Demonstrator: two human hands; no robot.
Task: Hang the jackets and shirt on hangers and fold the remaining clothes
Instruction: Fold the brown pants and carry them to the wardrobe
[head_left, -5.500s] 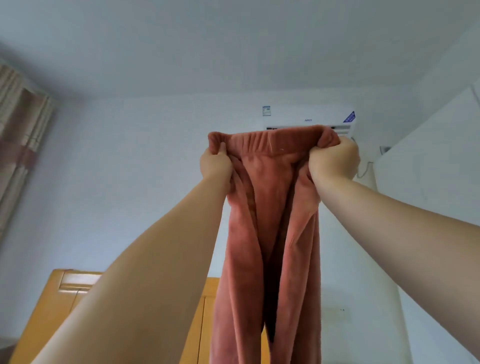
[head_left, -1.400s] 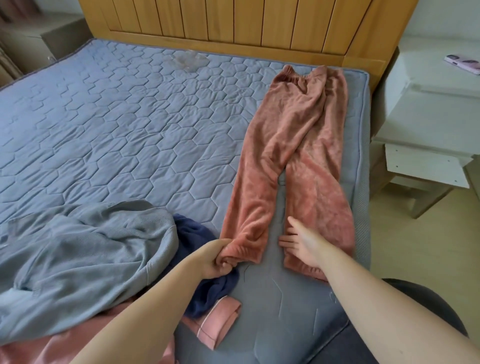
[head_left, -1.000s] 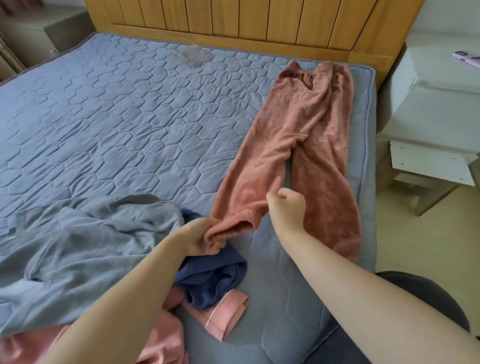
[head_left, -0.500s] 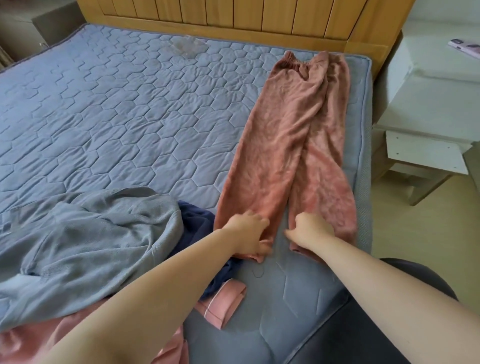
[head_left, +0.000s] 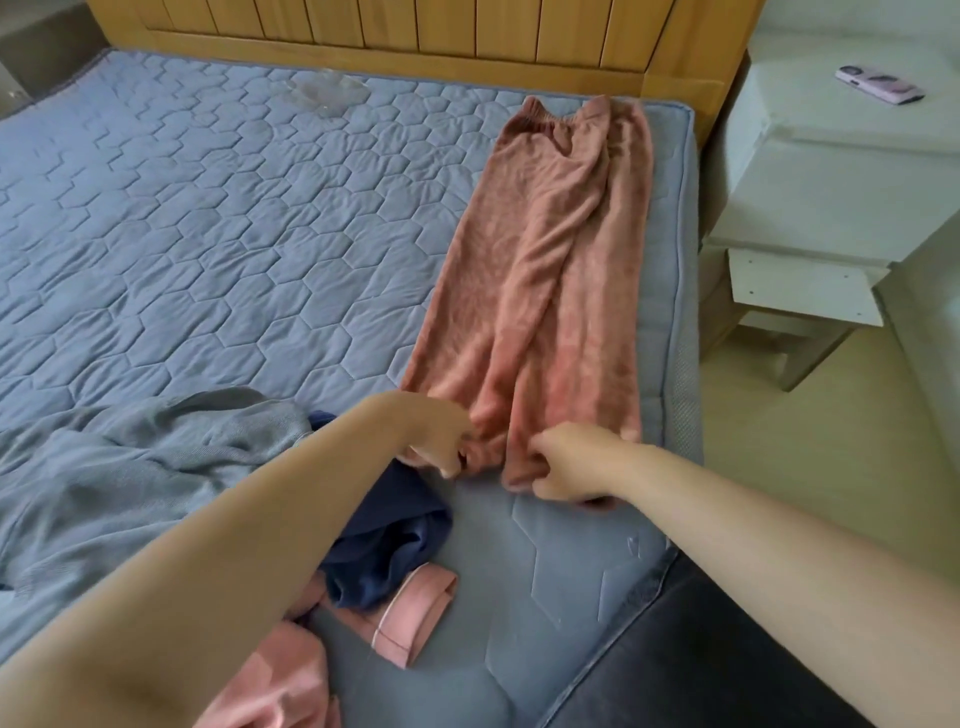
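Note:
Rust-pink fleece trousers (head_left: 540, 270) lie flat along the right side of the blue quilted mattress (head_left: 208, 218), waistband toward the wooden headboard, legs side by side. My left hand (head_left: 441, 441) pinches the hem of the left leg. My right hand (head_left: 566, 462) grips the hem of the right leg, fingers curled round the cloth. A grey garment (head_left: 130, 467) lies crumpled at the near left, a dark blue garment (head_left: 384, 540) beside it, and a light pink garment (head_left: 291, 675) with a cuff (head_left: 415, 613) nearest me.
The wooden headboard (head_left: 415, 36) runs across the top. A white bedside table (head_left: 841, 171) stands right of the bed with a phone (head_left: 878, 92) on it. Pale floor (head_left: 831, 467) lies to the right. A crumpled clear plastic piece (head_left: 327, 93) lies near the headboard.
The trousers went from held up in the air to spread on the mattress. The left leg was pulled straight beside the right one, and both hands now hold the hems.

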